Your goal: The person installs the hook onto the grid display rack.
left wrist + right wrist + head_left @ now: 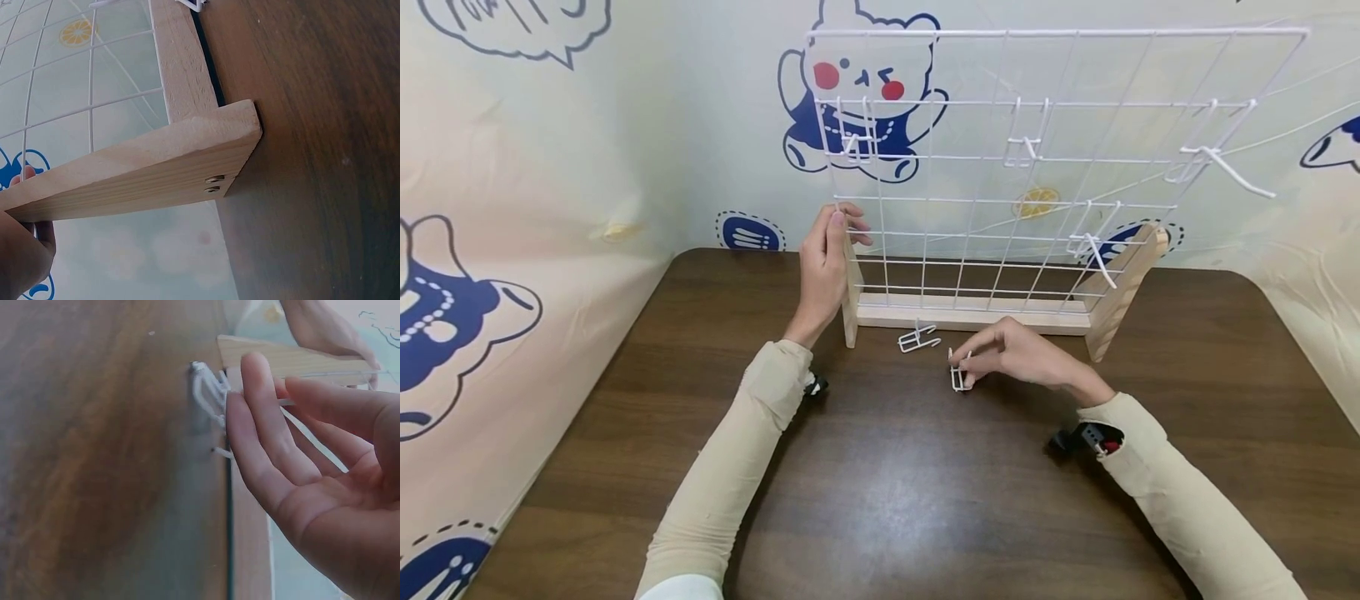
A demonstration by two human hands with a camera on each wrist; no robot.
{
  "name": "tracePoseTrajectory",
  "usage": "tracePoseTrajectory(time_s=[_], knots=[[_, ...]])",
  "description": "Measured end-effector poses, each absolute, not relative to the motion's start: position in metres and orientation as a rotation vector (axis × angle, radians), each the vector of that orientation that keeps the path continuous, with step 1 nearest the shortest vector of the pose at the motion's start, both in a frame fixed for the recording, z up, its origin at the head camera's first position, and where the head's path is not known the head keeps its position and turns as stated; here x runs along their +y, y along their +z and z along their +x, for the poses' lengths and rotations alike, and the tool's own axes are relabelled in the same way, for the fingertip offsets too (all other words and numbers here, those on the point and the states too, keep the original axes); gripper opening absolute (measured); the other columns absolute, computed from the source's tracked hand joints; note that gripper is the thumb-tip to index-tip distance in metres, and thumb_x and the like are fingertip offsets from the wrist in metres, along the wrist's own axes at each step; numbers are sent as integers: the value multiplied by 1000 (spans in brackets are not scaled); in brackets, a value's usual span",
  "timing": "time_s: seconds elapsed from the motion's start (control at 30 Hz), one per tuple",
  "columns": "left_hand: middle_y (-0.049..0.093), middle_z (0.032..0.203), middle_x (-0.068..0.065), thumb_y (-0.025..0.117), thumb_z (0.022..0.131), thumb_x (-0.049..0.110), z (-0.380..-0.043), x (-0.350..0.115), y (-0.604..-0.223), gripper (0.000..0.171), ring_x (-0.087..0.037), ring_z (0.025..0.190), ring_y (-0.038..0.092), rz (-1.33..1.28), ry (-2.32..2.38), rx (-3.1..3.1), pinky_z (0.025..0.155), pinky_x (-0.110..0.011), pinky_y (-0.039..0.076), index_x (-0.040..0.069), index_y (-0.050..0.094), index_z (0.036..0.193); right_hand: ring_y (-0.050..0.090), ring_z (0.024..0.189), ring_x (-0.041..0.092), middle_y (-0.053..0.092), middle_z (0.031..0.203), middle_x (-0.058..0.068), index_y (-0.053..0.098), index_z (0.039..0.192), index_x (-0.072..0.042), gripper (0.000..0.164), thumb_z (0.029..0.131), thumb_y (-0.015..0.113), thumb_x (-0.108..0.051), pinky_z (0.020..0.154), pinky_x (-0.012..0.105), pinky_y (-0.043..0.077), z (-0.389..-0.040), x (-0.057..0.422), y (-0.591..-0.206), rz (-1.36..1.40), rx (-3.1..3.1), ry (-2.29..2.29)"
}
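My left hand grips the left wooden side piece of a white wire grid rack, its fingertips curled behind the mesh. Low over the tabletop, my right hand pinches a white wire hook between thumb and fingers. Another loose hook lies on the table just left of it, in front of the rack's wooden base bar. In the right wrist view, my fingers partly hide the held hook.
Several white hooks hang on the grid, among them an upper-right hook and a lower-right hook, both jutting forward. The right wooden leg stands behind my right hand. A patterned curtain hangs behind the brown table.
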State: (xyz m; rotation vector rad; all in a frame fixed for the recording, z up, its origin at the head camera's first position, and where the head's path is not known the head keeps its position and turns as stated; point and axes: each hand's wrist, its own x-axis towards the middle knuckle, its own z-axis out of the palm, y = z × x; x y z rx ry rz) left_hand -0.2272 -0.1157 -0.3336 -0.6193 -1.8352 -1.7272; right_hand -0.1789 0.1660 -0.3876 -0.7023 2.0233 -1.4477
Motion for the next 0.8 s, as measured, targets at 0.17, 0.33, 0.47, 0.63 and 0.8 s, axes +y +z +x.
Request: tracePoseTrajectory(time_s=[0.17, 0.33, 0.47, 0.63, 0.8], knots=[[60, 98, -37, 34, 108, 9, -227, -115, -334, 31, -53, 85, 61, -619, -1743, -1832, 86, -55, 53, -15, 55, 110, 72, 91, 37, 70, 109, 26, 67, 118, 11, 26, 100, 58, -6, 89, 39, 57, -178, 166, -394, -691, 1917, -1492], [60, 98, -37, 34, 108, 9, -227, -116, -334, 31, -52, 85, 62, -619, -1733, -1829, 86, -54, 54, -14, 55, 109, 71, 97, 36, 69, 114, 27, 66, 119, 12, 28, 102, 56, -8, 92, 38, 56, -178, 164, -394, -697, 1897, -1516], [61, 98, -35, 34, 108, 8, -227, -116, -334, 30, -51, 85, 62, -619, -1725, -1834, 87, -53, 54, -14, 55, 110, 70, 100, 37, 67, 117, 29, 66, 118, 14, 28, 102, 56, -7, 93, 37, 56, -177, 164, -391, -702, 1909, -1558], [61, 98, -35, 35, 108, 8, -227, -115, -333, 31, -50, 85, 62, -619, -1724, -1832, 87, -56, 53, -15, 55, 110, 70, 100, 34, 66, 116, 31, 64, 118, 15, 28, 101, 56, -6, 93, 36, 56, -177, 166, -385, -700, 1945, -1579], [61, 97, -35, 35, 108, 9, -228, -116, -335, 31, -52, 85, 62, -621, -1726, -1830, 87, -56, 53, -15, 55, 110, 73, 94, 28, 64, 119, 31, 64, 119, 15, 28, 101, 56, -5, 90, 34, 57, -176, 165, -381, -710, 1990, -1592]])
